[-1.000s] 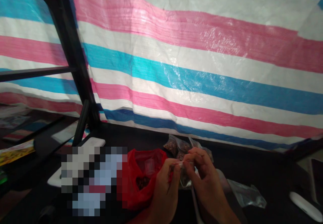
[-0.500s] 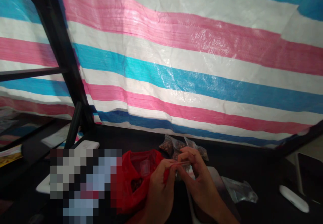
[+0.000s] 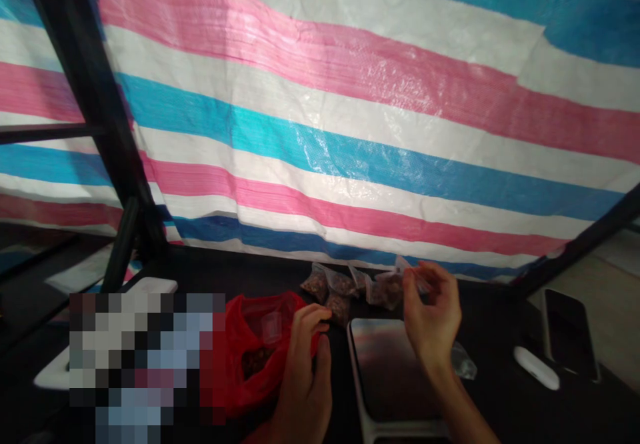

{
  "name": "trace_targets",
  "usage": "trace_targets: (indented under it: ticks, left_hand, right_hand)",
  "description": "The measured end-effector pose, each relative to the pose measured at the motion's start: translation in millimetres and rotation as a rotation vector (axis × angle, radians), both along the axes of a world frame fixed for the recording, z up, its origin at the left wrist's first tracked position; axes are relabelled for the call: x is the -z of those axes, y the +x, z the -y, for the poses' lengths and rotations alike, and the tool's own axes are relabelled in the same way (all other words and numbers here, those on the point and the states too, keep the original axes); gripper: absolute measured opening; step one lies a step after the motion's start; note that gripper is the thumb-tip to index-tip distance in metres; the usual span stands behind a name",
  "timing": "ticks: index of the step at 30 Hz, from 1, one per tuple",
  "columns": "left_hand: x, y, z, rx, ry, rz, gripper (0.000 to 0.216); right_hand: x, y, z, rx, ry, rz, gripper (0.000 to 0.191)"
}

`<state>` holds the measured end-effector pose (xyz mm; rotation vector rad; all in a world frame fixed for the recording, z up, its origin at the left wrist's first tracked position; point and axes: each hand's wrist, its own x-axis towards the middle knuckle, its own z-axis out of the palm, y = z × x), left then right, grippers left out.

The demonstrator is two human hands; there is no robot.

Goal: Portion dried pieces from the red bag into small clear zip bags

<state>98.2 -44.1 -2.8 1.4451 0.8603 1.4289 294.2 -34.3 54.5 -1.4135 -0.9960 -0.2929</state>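
My right hand (image 3: 433,317) is raised over the far edge of a scale, its thumb and fingers pinched on the top of a small clear bag (image 3: 393,287) of brown bits. That bag sits at the right end of a row of similar small filled bags (image 3: 330,285) lying on the black table by the tarp. My left hand (image 3: 307,357) is curled on the rim of a red plastic bag (image 3: 250,351) that holds more of the brown bits. Between my hands stands the scale with its shiny metal plate (image 3: 390,364) bare.
A striped pink, blue and white tarp (image 3: 350,131) hangs right behind the table. Empty clear bags (image 3: 463,362) lie right of the scale. Farther right are a dark phone (image 3: 570,334) and a white oblong object (image 3: 537,368). A black frame post (image 3: 100,131) rises at left.
My hands were together, pinching one small bag over the scale. Now they are apart: the right carried the bag out to the row, the left dropped to the red bag. The view shifted right.
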Motion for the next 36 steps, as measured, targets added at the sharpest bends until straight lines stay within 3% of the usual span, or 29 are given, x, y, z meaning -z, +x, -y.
trace_targets:
  ticks: [2,3,6,8,12,16,20,24,28,31,33,34,36]
  left_hand:
    - [-0.7,-0.3,-1.8,0.007,0.017,-0.01,0.02]
    - [-1.2,-0.6,-3.1,0.006,0.026,-0.015,0.019]
    - [-2.0,-1.2,-5.8,0.001,0.034,-0.022,0.018]
    - [-2.1,-1.2,-5.6,0.0,0.038,-0.026,0.021]
    - [-3.2,-1.2,-3.3,-0.007,0.048,-0.048,0.024]
    - [-5.4,-2.3,-3.6,-0.007,0.065,-0.041,0.022]
    - [-6.6,-3.3,-4.0,-0.013,0.074,-0.044,0.019]
    - [-7.3,-2.5,-3.2,0.012,0.099,-0.043,0.019]
    - [-7.8,-1.6,0.0,0.076,0.125,-0.04,0.017]
    - [-6.4,-0.8,4.9,0.148,0.112,-0.029,0.017]
    - [-4.7,0.6,7.8,0.196,0.059,-0.013,0.015]
    - [-3.9,1.7,8.5,0.211,0.012,-0.001,0.013]
    - [-2.6,4.2,7.9,0.24,-0.1,0.035,0.025]
  right_hand:
    - [0.2,16.0,-2.2,0.073,-0.074,0.048,0.027]
    - [1.6,21.2,-3.4,0.028,-0.16,0.074,0.028]
    - [9.3,24.7,-7.6,-0.282,-0.452,0.11,0.032]
    - [13.3,21.5,-10.3,-0.414,-0.55,0.113,0.032]
    - [9.0,28.0,-8.8,-0.502,-0.572,0.13,0.029]
    - [-8.6,65.2,13.2,-0.506,-0.575,0.138,0.025]
    - [-21.6,99.7,48.3,-0.585,-0.942,0.004,0.036]
    - [-17.0,112.0,63.0,-0.649,-1.072,-0.189,0.043]
    - [-10.3,123.9,55.3,-0.544,-1.03,-0.19,0.035]
    - [-17.0,117.6,40.5,-0.223,-0.842,0.024,0.03]
    - [-23.3,93.8,29.9,-0.071,-0.643,0.147,0.03]
    - [-25.3,76.4,25.6,-0.097,-0.531,0.178,0.032]
    - [-25.5,35.9,20.4,-0.319,-0.416,0.215,0.03]
